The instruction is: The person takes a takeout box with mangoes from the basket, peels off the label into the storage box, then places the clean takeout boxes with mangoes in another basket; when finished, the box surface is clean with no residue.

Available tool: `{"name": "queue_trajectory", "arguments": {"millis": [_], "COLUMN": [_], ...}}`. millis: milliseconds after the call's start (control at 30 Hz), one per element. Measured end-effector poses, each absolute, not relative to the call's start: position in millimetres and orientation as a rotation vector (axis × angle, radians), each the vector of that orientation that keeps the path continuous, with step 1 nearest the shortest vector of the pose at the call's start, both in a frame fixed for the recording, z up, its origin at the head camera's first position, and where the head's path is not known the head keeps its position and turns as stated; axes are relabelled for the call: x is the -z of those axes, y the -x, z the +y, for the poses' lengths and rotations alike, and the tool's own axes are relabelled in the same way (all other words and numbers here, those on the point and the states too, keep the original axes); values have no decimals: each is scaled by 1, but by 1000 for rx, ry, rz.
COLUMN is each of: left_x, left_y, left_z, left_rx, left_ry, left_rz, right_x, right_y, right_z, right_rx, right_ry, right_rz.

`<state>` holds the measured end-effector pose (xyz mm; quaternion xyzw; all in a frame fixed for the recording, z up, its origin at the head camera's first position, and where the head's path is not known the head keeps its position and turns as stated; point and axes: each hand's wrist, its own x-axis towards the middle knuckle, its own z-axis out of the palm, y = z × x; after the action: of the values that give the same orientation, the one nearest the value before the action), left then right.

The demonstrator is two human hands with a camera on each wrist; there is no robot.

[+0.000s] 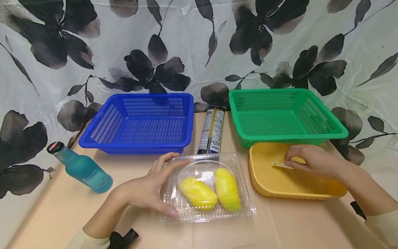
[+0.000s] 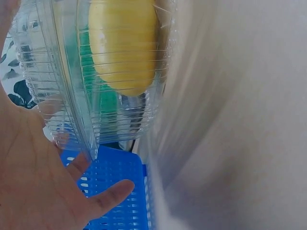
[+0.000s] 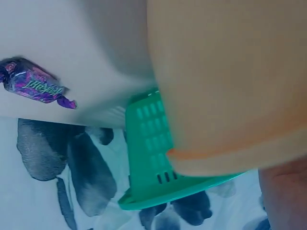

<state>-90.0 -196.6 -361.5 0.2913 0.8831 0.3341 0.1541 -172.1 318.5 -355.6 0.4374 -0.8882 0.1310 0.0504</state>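
A clear plastic clamshell box stands in the middle of the table with two yellow mangoes in it. My left hand spans the box's left side, fingers spread, thumb at the front corner and fingertips at the back edge. In the left wrist view, the fingers show partly through the clear plastic. Over on the right, my right hand reaches into a yellow tray and pinches a small white-and-yellow packet. In the right wrist view, the tray's side hides the fingers and packet.
A blue basket and a green basket stand at the back, with a dark cylindrical can lying between them. A blue-green bottle lies at the left. A purple wrapped candy lies on the table beside the tray.
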Motion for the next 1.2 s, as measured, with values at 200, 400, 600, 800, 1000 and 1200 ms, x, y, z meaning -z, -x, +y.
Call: {"name": "queue_trajectory", "arguments": {"millis": [200, 400, 600, 800, 1000, 1200], "left_x": [360, 362, 361, 361, 363, 363], "left_y": [92, 92, 88, 90, 91, 91], "left_z": [-195, -196, -200, -198, -197, -197], "left_rx": [-953, -958, -961, -947, -943, -955], "left_ry": [-836, -854, -839, -833, -849, -877], "left_rz": [2527, 2533, 2542, 2542, 2544, 2539], "right_x": [357, 353, 351, 339, 327, 327], "right_y": [165, 159, 158, 153, 149, 150], "right_z": [313, 307, 295, 289, 278, 270], "right_rx": [-356, -378, -394, -386, -411, -661], "right_ry": [-1330, -1308, -1264, -1186, -1189, -1215], "right_rz": [-2816, -2907, -2951, -2909, -2862, -2833]}}
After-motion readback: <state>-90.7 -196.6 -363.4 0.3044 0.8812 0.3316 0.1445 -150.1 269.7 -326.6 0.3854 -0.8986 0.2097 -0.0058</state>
